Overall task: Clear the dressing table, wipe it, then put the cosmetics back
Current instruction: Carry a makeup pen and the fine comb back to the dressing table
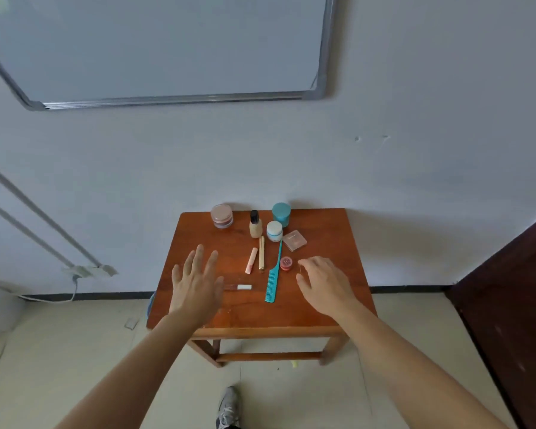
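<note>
Wall-side wooden table [338, 230], whiteboard [167, 41] above; nothing is cleared yet, so the first step is judged to be barely begun. Cosmetics are grouped on the far and middle part of the top: pink jar [222, 215], bottle [255, 226], teal jar [281, 214] and white jar [274, 231] along the back, compact [294, 240] just right of them. A pink tube [251, 260] and a gold tube [261, 253] are laid side by side, long axes running near-to-far. The comb [274, 274] is laid the same way, teeth end nearest the person, between the two hands but closer to the right one. The left hand [195, 289] is held flat over the table's left half, fingers straight and spread; contact with the wood cannot be told. A small tube [240, 287] is laid crosswise just beside its thumb side, one end hidden under the hand. The right hand [322, 283] is held with fingers loosely bent; whether something thin is pinched at the tips cannot be told. The red pot [286, 263] sits just left of those fingertips, touching or nearly touching the comb's handle, so it is judged the likeliest first pick, by the right hand.
</note>
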{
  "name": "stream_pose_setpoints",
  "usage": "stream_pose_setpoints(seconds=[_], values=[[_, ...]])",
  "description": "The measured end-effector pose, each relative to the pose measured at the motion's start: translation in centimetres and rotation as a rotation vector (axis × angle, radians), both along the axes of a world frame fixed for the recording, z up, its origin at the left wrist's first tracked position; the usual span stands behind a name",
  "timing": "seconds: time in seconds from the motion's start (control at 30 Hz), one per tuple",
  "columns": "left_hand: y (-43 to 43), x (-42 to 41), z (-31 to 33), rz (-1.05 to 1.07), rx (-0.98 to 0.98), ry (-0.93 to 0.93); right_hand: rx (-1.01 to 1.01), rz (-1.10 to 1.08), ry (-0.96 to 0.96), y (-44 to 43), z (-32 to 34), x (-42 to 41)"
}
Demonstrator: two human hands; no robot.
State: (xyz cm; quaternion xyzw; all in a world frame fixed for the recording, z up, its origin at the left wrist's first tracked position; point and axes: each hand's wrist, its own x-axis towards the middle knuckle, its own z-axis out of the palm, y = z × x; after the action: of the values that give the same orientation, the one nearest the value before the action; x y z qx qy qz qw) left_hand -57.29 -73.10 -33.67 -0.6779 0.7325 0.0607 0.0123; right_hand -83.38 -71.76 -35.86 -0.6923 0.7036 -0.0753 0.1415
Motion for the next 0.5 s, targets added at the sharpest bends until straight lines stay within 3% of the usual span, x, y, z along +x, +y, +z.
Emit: stream_pose_setpoints(seconds=[0.27, 0.5], values=[[-10.6, 3.6, -5.4, -0.402, 0.213, -0.021, 0.255, -0.339, -0.067, -5.7, -4.0, 5.6], [-12.2, 2.3, -10.3, -0.519, 0.327, 0.025, 0.418, -0.581, -0.124, -6.6, -8.6, 9.0]])
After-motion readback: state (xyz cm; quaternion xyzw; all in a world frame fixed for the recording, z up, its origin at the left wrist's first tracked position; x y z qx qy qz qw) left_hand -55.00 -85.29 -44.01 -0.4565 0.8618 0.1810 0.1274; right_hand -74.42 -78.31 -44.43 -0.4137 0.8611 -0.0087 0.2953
